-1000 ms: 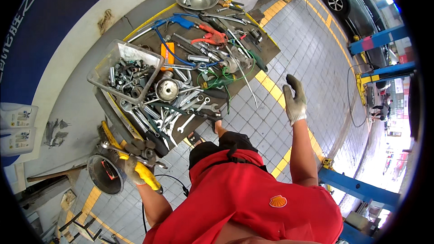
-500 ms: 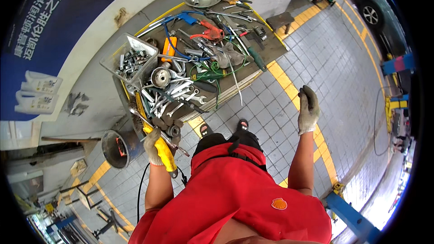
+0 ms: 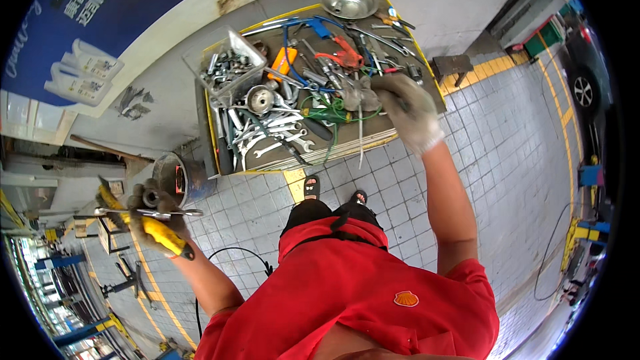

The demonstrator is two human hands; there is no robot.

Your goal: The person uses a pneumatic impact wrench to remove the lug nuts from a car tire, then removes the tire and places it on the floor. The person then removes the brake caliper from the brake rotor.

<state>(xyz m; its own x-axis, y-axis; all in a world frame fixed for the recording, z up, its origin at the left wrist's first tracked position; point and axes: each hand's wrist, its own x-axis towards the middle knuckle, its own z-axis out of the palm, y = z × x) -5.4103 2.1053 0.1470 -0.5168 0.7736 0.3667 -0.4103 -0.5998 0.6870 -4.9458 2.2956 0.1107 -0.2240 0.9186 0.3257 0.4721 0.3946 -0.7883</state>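
Note:
My left hand (image 3: 167, 225), in a dirty work glove, is out past the table's left end, closed around a yellow-handled tool (image 3: 162, 232) with dark ends. A bright metal wrench (image 3: 180, 213) crosses that tool in the same grip, and a dark round socket-like piece (image 3: 152, 197) sits at the fingers. My right hand (image 3: 410, 110), gloved too, is over the table's right front edge beside a crumpled grey glove or rag (image 3: 361, 96). Its fingers are blurred and partly hidden, so whether they hold anything is unclear.
Tools crowd the table (image 3: 267, 160): several wrenches (image 3: 267, 137), a clear bin (image 3: 250, 60) of sockets, a red air gun (image 3: 347, 53), a green-handled tool (image 3: 327, 115), an orange box (image 3: 285, 63). A metal bowl (image 3: 350, 3) stands at the back; a bucket (image 3: 199, 177) stands left.
My left hand has swung left, away from the table, carrying the yellow-handled tool and wrench. My right hand has moved from the right side in over the table. The view has shifted.

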